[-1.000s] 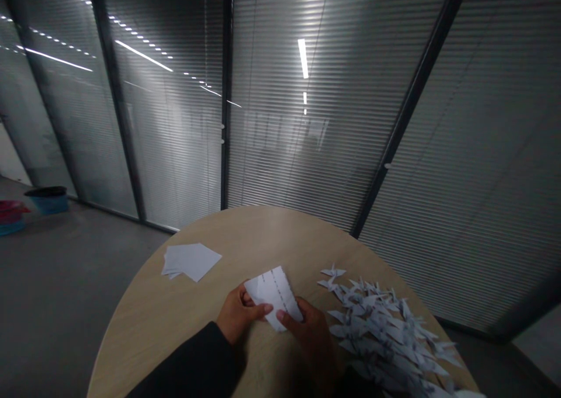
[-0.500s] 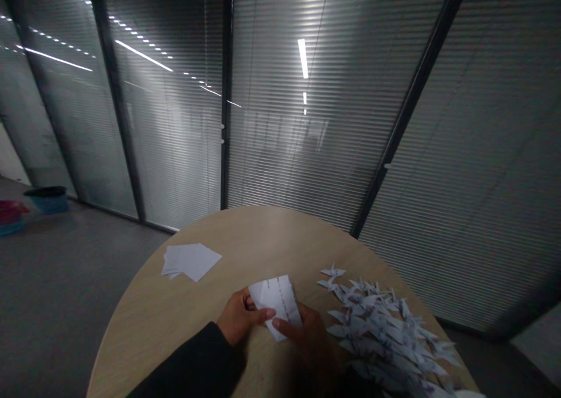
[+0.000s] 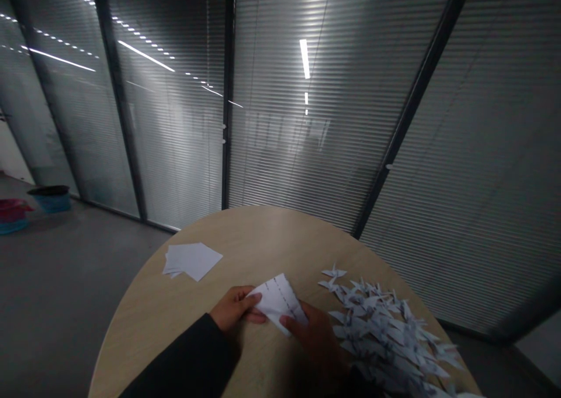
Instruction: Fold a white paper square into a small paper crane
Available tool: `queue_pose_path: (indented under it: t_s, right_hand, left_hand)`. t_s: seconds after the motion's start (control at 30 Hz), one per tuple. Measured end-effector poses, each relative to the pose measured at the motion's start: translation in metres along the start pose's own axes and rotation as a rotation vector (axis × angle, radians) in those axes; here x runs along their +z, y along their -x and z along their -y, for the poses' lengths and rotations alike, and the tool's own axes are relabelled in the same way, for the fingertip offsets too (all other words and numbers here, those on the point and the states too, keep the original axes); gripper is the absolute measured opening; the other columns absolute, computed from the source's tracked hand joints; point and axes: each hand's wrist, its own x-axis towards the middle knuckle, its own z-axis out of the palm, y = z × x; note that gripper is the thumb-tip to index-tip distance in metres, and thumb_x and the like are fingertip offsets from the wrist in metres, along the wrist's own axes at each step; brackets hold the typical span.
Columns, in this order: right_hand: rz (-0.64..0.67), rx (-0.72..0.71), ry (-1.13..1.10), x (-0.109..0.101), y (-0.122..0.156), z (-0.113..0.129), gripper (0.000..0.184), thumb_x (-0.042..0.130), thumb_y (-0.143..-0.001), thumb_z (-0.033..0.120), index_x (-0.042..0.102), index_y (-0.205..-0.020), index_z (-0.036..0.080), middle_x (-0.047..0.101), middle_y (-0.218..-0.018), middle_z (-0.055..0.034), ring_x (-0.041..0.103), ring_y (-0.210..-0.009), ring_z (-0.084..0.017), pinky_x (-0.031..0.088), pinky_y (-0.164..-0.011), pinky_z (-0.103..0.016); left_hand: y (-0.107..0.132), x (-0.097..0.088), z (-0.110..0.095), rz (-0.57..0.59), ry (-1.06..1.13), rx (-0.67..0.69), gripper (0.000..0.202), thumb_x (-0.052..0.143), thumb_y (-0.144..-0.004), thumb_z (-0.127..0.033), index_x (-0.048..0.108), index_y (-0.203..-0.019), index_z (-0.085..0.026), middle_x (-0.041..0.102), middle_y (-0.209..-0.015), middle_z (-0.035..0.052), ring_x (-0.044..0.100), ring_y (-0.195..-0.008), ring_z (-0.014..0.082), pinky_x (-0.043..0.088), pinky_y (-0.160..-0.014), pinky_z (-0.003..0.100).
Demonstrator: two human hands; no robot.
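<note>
A folded sheet of white paper [image 3: 277,302] with rows of dark print is held between my two hands above the table. My left hand [image 3: 236,309] pinches its left corner, thumb on top and fingers beneath. On the lower right edge, my right hand [image 3: 313,331] grips the paper with the thumb across its face; the fingers behind are hidden. Close to my right hand lies a heap of folded paper cranes [image 3: 385,328], white with dark marks. Further off to the left rests a small fanned stack of white paper sheets [image 3: 195,260].
The round wooden table [image 3: 263,228] has its far edge near a glass partition with blinds [image 3: 298,170]. On the grey floor at left stand a blue bin with a black liner [image 3: 51,199] and a blue bin with a red liner [image 3: 13,214].
My left hand has shifted left along the paper to its corner, its thumb sliding outward from the middle. The paper has tilted slightly, and my right hand keeps its grip.
</note>
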Motion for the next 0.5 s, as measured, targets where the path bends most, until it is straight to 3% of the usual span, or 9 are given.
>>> queue_pose_path:
  t_s: [0.23, 0.4, 0.5]
  right_hand:
    - [0.015, 0.051, -0.092, -0.0011, -0.0053, -0.0087, 0.04, 0.064, -0.065, 0.04, 0.072, -0.092, 0.012, 0.075, -0.084, -0.0089, 0.068, -0.079, -0.025, 0.05, -0.067, -0.028]
    - [-0.075, 0.07, -0.103, -0.0053, -0.0042, -0.0052, 0.038, 0.067, -0.062, 0.041, 0.073, -0.086, 0.011, 0.075, -0.08, -0.0102, 0.068, -0.075, -0.026, 0.051, -0.063, -0.028]
    - [-0.072, 0.087, -0.135, -0.0071, -0.0034, -0.0007, 0.034, 0.067, -0.062, 0.038, 0.073, -0.084, 0.013, 0.075, -0.078, -0.0089, 0.069, -0.075, -0.026, 0.051, -0.062, -0.026]
  left_hand:
    - [0.0065, 0.0042, -0.008, 0.035, 0.058, -0.04, 0.049, 0.077, -0.061, -0.05, 0.074, -0.084, -0.007, 0.075, -0.079, 0.0171, 0.071, -0.068, 0.0225, 0.056, -0.069, 0.031]
    - [0.0031, 0.0053, -0.0044, 0.031, 0.057, 0.071, 0.045, 0.088, -0.047, -0.034, 0.073, -0.082, -0.01, 0.074, -0.069, 0.0083, 0.069, -0.063, 0.0178, 0.054, -0.065, 0.026]
    - [0.0006, 0.0063, -0.0015, -0.019, 0.062, 0.09, 0.037, 0.089, -0.046, -0.03, 0.073, -0.073, -0.01, 0.073, -0.063, 0.0064, 0.066, -0.058, 0.0147, 0.053, -0.063, 0.023]
